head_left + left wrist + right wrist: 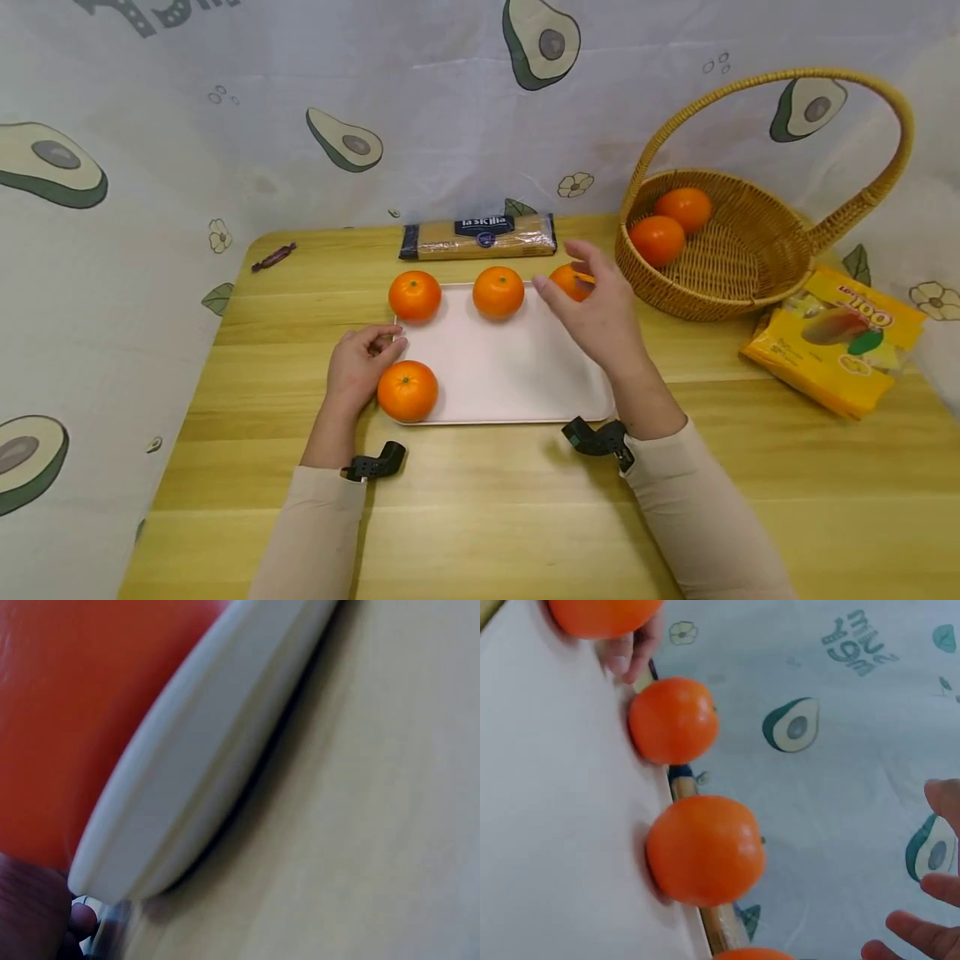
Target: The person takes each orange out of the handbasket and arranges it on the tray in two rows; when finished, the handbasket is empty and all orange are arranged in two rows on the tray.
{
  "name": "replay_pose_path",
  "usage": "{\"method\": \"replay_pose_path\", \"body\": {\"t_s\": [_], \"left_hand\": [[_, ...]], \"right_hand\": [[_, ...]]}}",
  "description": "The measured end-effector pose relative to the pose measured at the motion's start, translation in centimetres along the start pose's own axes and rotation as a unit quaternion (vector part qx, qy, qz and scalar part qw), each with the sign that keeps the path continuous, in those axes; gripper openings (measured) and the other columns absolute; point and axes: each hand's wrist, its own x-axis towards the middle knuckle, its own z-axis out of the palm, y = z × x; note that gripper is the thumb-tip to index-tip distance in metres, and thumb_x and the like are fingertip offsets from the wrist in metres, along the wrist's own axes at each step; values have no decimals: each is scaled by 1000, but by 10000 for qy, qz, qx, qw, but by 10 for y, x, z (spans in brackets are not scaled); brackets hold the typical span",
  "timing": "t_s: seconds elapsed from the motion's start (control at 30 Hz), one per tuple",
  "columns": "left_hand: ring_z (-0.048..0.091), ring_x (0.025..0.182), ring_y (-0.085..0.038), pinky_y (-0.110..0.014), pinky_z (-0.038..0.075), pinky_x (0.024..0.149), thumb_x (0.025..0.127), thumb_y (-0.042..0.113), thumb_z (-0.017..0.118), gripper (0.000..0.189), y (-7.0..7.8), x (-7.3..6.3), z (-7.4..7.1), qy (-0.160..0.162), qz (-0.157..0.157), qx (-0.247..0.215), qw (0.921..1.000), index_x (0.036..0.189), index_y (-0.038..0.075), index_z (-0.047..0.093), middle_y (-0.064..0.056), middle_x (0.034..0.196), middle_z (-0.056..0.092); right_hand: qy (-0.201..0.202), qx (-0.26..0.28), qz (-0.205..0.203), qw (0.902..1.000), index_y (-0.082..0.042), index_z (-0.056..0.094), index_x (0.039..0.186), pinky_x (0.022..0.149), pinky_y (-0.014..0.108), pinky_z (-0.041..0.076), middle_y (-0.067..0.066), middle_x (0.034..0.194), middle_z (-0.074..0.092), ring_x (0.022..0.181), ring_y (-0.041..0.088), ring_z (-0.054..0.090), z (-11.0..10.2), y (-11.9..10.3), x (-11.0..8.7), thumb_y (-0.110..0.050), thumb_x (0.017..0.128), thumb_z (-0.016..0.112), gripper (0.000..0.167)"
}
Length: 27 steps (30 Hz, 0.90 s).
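Observation:
A white tray bears several oranges. My left hand holds its left rim, thumb over the edge, between the front-left orange and the back-left orange. In the left wrist view the tray's side runs beside a large orange, with part of that hand at the lower left. My right hand is over the tray's back right, thumb and fingers spread, partly hiding the orange there. The right wrist view shows those fingers apart from the fruit. Another orange sits at the back middle.
A wicker basket with a tall handle stands at the back right, two oranges inside. Beside it lies a yellow mango snack bag. Behind the tray is a spaghetti pack; a wrapped candy lies at the far left.

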Motion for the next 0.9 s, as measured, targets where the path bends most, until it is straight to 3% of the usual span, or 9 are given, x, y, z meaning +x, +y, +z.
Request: {"method": "replay_pose_path", "body": {"t_s": [0.13,0.33,0.63,0.9], "left_hand": [[50,89,-24,-33,40,77,94,32,74,30,1,1,0,2,47,-35,10000,119,15,76,-9,93,65],[50,90,-25,-33,40,77,94,32,74,31,0,0,-1,-45,-21,-54,10000,119,15,75,-9,93,65],[49,90,-24,-33,40,78,95,32,73,31,-1,0,-1,-42,-67,-50,10000,121,16,75,-8,94,64],[50,91,-24,-32,40,78,94,31,74,31,-2,-1,1,-52,-67,-66,9999,121,16,75,-9,94,64]], "right_hand": [[658,-64,159,9977,-11,50,147,113,48,44,10,148,52,135,30,50,-28,4,9,-45,92,74,68],[858,-1039,450,9899,-12,45,152,107,57,44,20,148,49,132,39,50,-72,25,30,-57,93,65,76],[197,-2018,747,9764,-6,31,159,109,67,34,31,156,34,134,53,40,-114,57,65,-62,95,56,89],[-424,-1731,1574,9713,0,13,162,112,69,32,34,160,27,139,57,35,-128,81,82,-75,92,45,108]]}}
